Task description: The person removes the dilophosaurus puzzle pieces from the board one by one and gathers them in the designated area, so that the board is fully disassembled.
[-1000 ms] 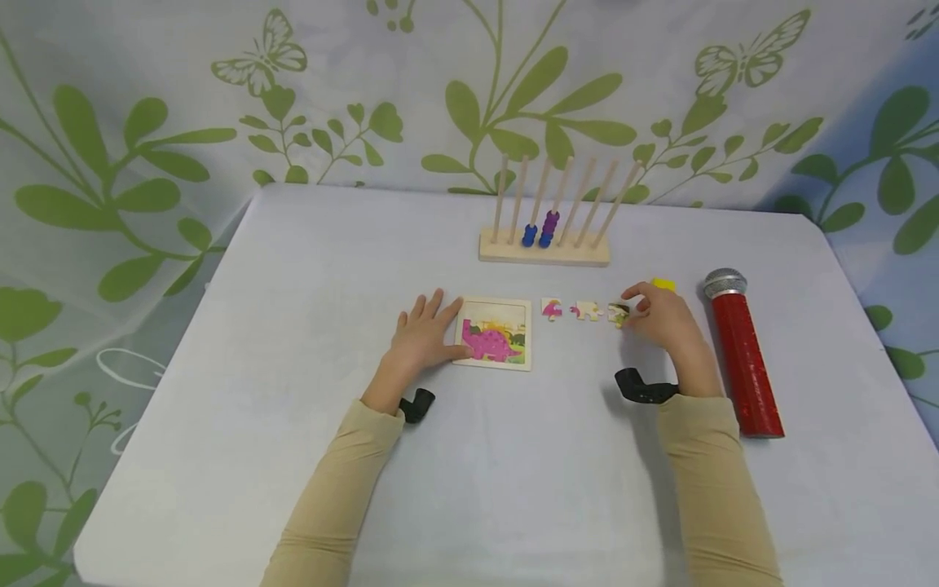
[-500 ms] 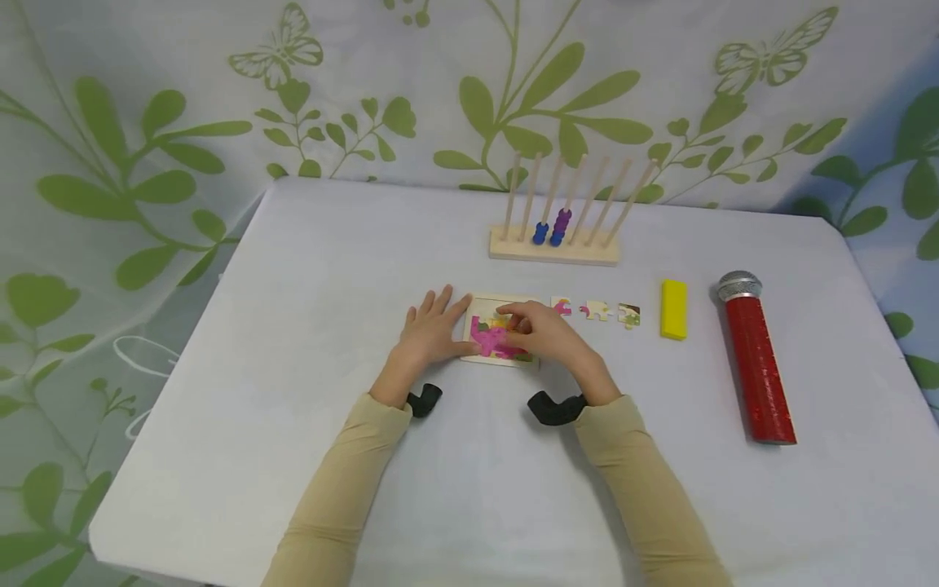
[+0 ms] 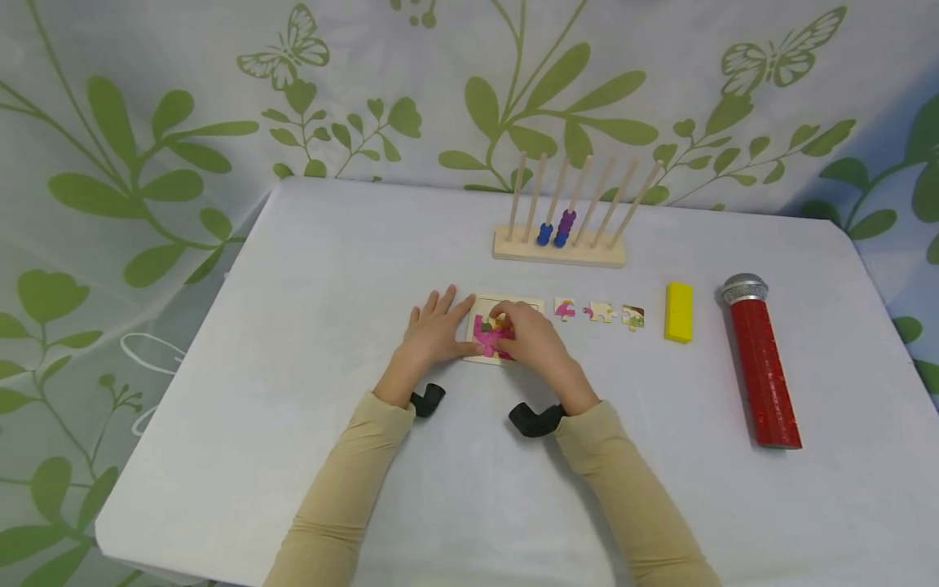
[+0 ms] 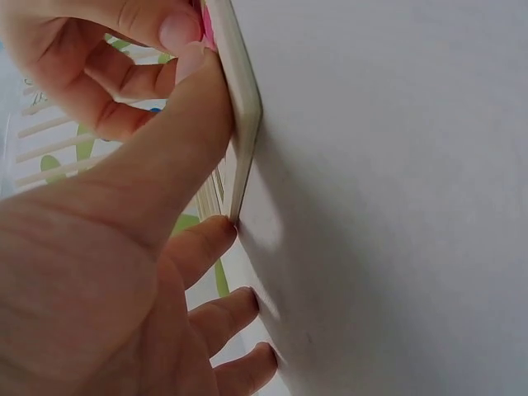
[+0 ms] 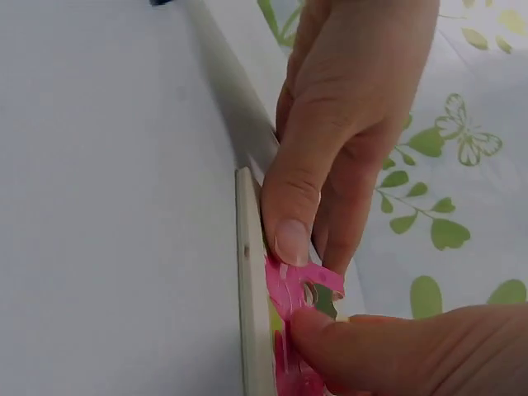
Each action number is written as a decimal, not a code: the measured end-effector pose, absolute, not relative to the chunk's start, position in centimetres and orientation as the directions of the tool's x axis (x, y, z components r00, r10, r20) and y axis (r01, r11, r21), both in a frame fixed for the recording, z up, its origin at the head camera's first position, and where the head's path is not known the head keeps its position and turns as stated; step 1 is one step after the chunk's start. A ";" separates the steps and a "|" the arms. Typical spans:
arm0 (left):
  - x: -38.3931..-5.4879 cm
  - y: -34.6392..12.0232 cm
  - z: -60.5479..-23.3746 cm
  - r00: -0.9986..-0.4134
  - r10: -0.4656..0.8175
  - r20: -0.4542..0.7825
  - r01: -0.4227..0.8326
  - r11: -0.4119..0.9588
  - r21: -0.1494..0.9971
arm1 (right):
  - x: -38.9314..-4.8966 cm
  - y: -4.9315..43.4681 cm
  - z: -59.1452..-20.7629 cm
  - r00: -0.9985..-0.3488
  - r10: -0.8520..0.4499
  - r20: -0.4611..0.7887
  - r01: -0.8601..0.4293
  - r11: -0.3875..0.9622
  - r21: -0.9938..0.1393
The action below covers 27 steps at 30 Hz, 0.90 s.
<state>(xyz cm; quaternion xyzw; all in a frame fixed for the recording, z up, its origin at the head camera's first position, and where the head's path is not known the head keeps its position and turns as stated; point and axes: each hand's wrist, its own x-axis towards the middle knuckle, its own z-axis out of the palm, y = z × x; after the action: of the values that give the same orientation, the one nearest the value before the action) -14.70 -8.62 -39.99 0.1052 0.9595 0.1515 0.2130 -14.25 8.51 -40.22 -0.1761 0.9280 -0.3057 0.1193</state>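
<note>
A small wooden-framed jigsaw puzzle with a pink dinosaur picture lies mid-table. My left hand steadies its left side, fingers spread and mostly straight. The left thumb rests over the frame's edge, while the index fingertip touches a corner. Over the picture, my right hand pinches a pink and green puzzle piece, which tilts up from the others. The right fingers partly cover the picture. Three loose puzzle pieces lie in a row to the right: one pink, one mostly cream, one dark-edged.
Behind the puzzle stands a wooden peg abacus with blue and purple beads on two rods. A yellow block lies right of the loose pieces. Farther right is a red microphone with a silver head. A leaf-patterned cloth hangs behind the table.
My right hand has left the dark-edged piece at the row's end, moved left onto the puzzle and taken hold of a piece there. The yellow block is uncovered. My left hand stays at the frame.
</note>
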 end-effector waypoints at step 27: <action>-14.5 -8.5 -40.0 -0.886 0.281 -0.369 0.149 0.926 0.346 | -13.5 17.3 -40.0 -0.963 -0.207 -0.171 -0.022 0.697 -0.717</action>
<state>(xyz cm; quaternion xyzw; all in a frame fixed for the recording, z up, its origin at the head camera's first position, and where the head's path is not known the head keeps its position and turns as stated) -14.49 -8.49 -40.01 0.1122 0.9585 0.1559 0.2106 -13.52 17.34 -40.03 -0.0628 0.9132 -0.3844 0.1200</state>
